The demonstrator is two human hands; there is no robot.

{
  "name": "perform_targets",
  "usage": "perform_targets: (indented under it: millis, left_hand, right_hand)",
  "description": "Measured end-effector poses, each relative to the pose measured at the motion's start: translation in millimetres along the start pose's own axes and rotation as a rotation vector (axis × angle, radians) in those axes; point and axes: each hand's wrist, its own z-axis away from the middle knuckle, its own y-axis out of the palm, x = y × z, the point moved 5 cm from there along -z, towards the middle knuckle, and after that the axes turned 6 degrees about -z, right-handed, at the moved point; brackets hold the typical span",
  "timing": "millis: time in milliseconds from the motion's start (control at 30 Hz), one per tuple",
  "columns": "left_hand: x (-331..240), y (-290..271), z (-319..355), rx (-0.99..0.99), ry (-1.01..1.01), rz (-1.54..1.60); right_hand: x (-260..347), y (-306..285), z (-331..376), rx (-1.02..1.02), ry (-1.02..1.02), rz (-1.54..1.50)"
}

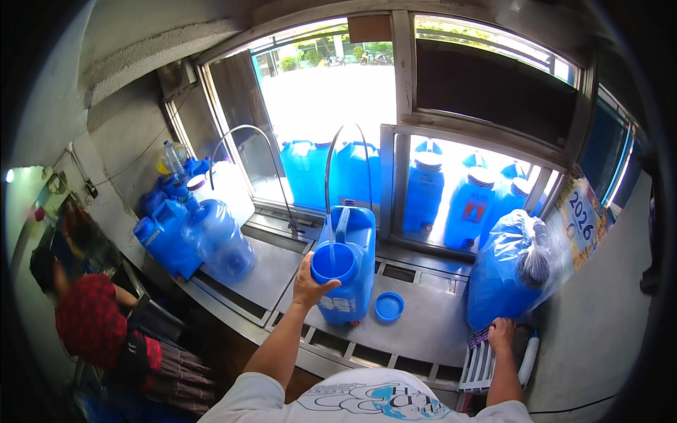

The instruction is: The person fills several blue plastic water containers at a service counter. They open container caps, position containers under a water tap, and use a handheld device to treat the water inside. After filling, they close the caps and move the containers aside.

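Note:
A blue water jug [363, 261] stands upright on the steel counter [437, 314], its wide mouth uncapped. My left hand [310, 283] grips the near side of that mouth, thumb across the front. Water runs from a curved steel spout [328, 176] down into the opening. Just right of the jug lies a round blue cap [389, 307]. At the right, my right hand [502, 333] is closed at the top of a white slatted rack [478, 366], below a blue jug [497, 282] with clear plastic over its top. What its fingers hold is hidden.
At left on the counter are a clear blue round bottle [218, 240] and a blue jug [166, 240], beneath a second curved spout [243, 127]. Several blue jugs [423, 190] stand beyond the window. A person in a red patterned top [92, 321] is at lower left.

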Motion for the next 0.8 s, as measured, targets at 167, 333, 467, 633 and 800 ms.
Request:
perform_targets:
  millis: [167,333,467,633,800]
  left_hand:
    - [2,4,-2,-0.058,0.066,-0.033]
    - [5,3,-5,-0.104,0.112,-0.083]
    - [-2,6,-8,-0.116,0.129,-0.088]
    - [-2,2,-6,-0.123,0.116,-0.092]
    - [-1,6,-5,-0.113,0.115,-0.093]
  right_hand:
    - [2,-2,-1,-0.054,-0.01,-0.028]
    - [11,-11,-10,-0.023,0.017,0.009]
    - [7,-10,-9,-0.049,-0.013,-0.011]
    - [10,-7,-11,-0.055,-0.036,-0.012]
    - [1,-4,-8,-0.065,-0.021,-0.035]
